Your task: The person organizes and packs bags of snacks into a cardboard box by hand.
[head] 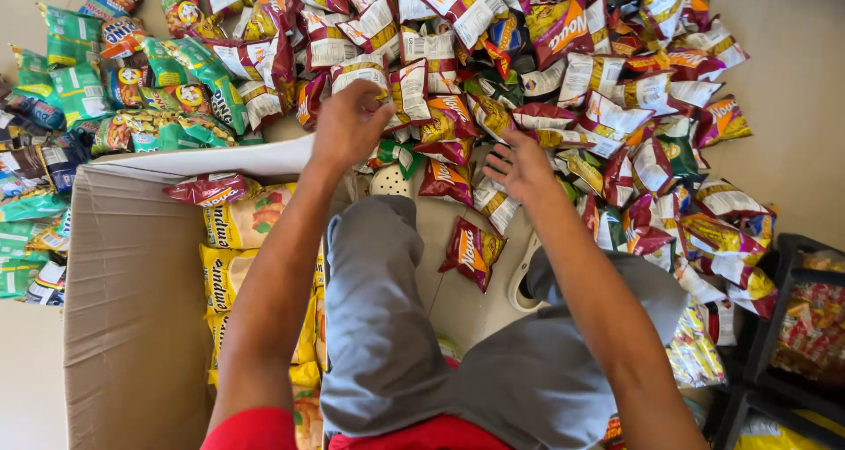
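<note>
My left hand (348, 126) reaches out over a heap of small maroon-and-white snack packets (458, 54) on the floor, its fingers curled on a white-backed packet (363, 70). My right hand (519, 170) hovers fingers spread over packets just right of it, touching one maroon packet (493, 202) at its fingertips. A single maroon packet (473, 252) lies alone near my grey-trousered knee (374, 265). To the left, an open cardboard box (132, 309) holds yellow snack bags (242, 225) in a row and one maroon packet (211, 188) at its far end.
Green and blue snack packets (106, 80) spread over the floor at the far left. A dark plastic crate (797, 327) with packaged goods stands at the lower right. White sandals (521, 283) peek out by my legs. Pale tiled floor (792, 151) shows on the right.
</note>
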